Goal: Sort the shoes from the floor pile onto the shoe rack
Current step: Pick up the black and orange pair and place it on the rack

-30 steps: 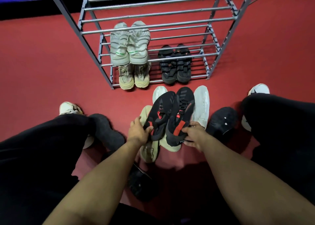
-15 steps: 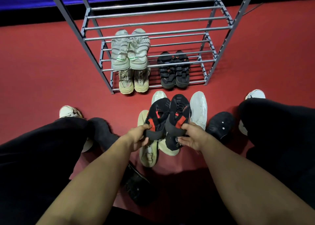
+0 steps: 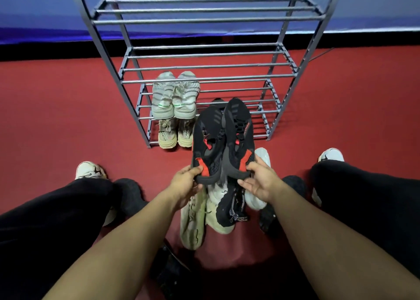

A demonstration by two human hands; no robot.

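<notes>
**Shoes: black pair held up in front of rack**

Shoes w/ black knit and red heel patches, one in each hand, are lifted off the floor, toes pointing away toward the rack. Left hand [image 3: 185, 182] grips the heel of the left black shoe [image 3: 208, 140], thumb on the red patch, fingers curled under the sole. Right hand [image 3: 261, 181] grips the heel of the right black shoe [image 3: 236, 127], thumb over the red patch, fingers under. The two shoes touch side by side; hands are near each other but apart.

Nearest the camera: both bare forearms, and dark trouser legs [image 3: 45, 220] either side. Below the hands, the floor pile [image 3: 218, 211] on the red floor [image 3: 56, 117]: a pale yellowish shoe [image 3: 192, 224], a white shoe [image 3: 258, 199] partly hidden behind the right hand, a black shoe w/ white print [image 3: 231, 211] and more dark shoes at the edges, details hard to make out. The person's own white sneakers show left [image 3: 89, 170] and right [image 3: 330, 155].

Farther off, the grey metal shoe rack [image 3: 204, 22] stands on the red floor. On a lower tier, left side: a grey-white pair [image 3: 173, 97] w/ green marks at the heels. On the bottom tier just below: a beige pair [image 3: 176, 135]. Something dark [image 3: 216, 100] sits behind the held shoes on the rack, mostly hidden. Upper tiers show only bars. Behind the rack: a black strip, then a blue wall [image 3: 34, 8].
</notes>
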